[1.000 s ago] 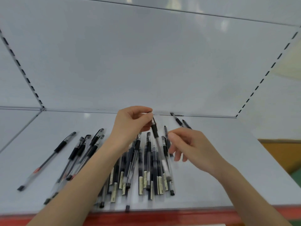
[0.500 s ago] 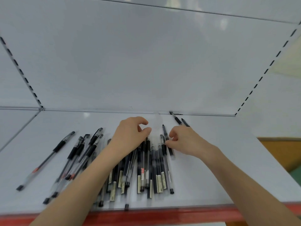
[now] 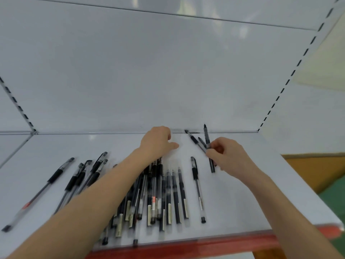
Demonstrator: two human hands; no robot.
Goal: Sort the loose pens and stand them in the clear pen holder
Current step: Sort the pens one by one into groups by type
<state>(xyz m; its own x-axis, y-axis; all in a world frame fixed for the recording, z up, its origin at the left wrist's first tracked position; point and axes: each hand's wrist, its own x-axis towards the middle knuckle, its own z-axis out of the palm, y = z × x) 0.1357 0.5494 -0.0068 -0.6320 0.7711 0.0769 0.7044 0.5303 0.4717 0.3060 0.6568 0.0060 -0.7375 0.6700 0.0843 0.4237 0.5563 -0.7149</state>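
Observation:
Several black and clear pens lie in a pile (image 3: 168,195) at the middle of the white shelf (image 3: 242,202), pointing front to back. My left hand (image 3: 158,141) hovers over the pile's far end with its fingers curled under and the thumb pointing right; whether it holds anything is hidden. My right hand (image 3: 227,156) pinches a black pen (image 3: 206,135) near its middle, tip toward the back wall. One pen (image 3: 197,189) lies alone between the pile and my right hand. I do not make out the clear pen holder.
A smaller group of pens (image 3: 84,176) lies to the left, with a single pen (image 3: 41,191) further left. Two pens (image 3: 194,140) lie by the back wall. The shelf has a red front edge (image 3: 186,245) and perforated uprights at both sides.
My right hand has lifted a black pen out of the pile and moved right with it. My left hand set its pen down and shifted toward the back wall.

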